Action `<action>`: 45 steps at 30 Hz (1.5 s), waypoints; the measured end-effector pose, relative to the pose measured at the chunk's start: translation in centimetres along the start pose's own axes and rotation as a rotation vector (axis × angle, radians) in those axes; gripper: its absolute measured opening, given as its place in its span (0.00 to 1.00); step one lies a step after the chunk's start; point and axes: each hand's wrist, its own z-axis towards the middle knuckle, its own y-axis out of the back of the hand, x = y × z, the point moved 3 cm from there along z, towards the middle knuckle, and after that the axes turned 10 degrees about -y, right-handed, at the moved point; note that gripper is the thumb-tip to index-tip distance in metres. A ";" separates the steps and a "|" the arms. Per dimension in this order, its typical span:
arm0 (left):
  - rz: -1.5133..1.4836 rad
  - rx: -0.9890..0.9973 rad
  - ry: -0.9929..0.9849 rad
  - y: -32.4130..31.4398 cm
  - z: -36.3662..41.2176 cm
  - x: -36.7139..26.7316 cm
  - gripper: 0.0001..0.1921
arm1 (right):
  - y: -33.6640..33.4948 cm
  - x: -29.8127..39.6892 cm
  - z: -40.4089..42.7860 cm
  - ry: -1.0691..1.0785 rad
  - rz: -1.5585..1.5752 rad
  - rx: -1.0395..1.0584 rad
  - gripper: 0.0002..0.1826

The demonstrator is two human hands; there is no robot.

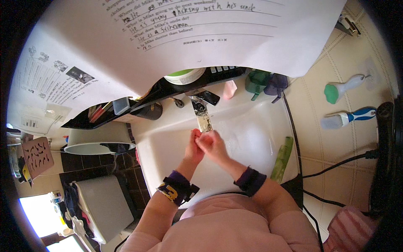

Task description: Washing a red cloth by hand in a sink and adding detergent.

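Note:
Both hands meet under the spout of a metal faucet (201, 115) over a white washbasin (176, 141). My left hand (195, 146) is curled, its fingers against the other hand. Pressed to it from the right is my right hand (210, 144), fingers bent and slightly blurred. Whether anything lies between the palms is hidden. Dark bands wrap both wrists. A long green object (282, 159) rests at the basin's right side.
A black shelf (192, 86) crosses behind the faucet, below hanging printed sheets (226, 41). Green (256, 82) and purple cups (275, 85) stand at the back right. Two brushes, one blue-handled (349, 118), hang on the right wall. Black cables run at the right.

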 end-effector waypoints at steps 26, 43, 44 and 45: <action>0.410 0.109 0.283 -4.4 -1.5 0.9 0.19 | 3.9 -4.4 2.3 -0.423 -0.236 -0.027 0.17; 0.466 0.406 0.145 -7.4 -4.9 -4.0 0.27 | 6.6 -2.2 2.8 -0.294 0.120 0.581 0.19; 0.467 0.402 0.142 -6.2 -4.7 -4.3 0.27 | 7.1 -1.8 3.2 -0.289 -0.109 0.551 0.15; 0.545 0.437 0.185 -5.7 -4.6 -4.6 0.25 | 7.3 -1.8 3.5 -0.287 -0.109 0.550 0.15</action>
